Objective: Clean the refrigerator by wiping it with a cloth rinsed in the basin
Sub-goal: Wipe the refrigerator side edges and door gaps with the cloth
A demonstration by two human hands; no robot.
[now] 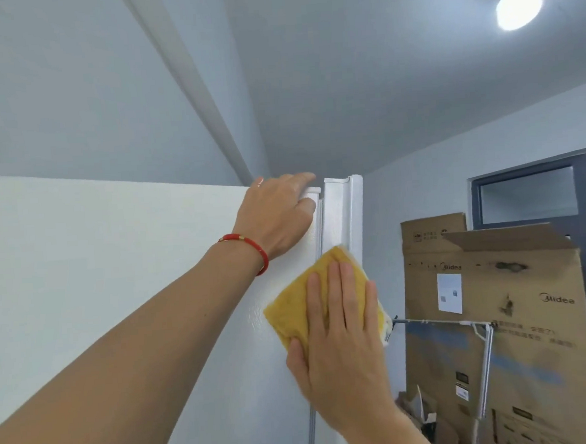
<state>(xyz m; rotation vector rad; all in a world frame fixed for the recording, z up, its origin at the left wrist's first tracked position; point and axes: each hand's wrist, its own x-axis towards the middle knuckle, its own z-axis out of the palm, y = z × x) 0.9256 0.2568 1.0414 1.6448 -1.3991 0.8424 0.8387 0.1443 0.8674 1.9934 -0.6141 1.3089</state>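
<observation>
**Wiping the upper side of the fridge near its front edge**

I am looking up along the tall white refrigerator (116, 267), with the ceiling and a round ceiling lamp (518, 3) above it. My left hand (277, 216), a red cord bracelet (252, 248) at its wrist, grips the top front corner of the cabinet; its fingers curl over the edge there, which I judge steadies me and the appliance.

My right hand (340, 339) lies flat on the square yellow cloth (300, 303), fingers straight and close together, pressing it against the white side panel just beside the door seam. The cloth sits high on the panel, a little below the left hand, with one corner reaching up to the door's edge.

The cloth looks thin, soft and limp, so I expect it to bunch or slide out from under a light palm; an even, flat press over its middle should keep it spread. If it is damp from rinsing, it ought to cling to the smooth panel. The panel itself appears stiff and slick, so strokes should glide easily.

The basin is not in view. Behind the refrigerator's edge stands a large brown cardboard box (496, 312) with a white wire rack (481, 347) before it, and a dark-framed window (540, 193) beyond.
</observation>
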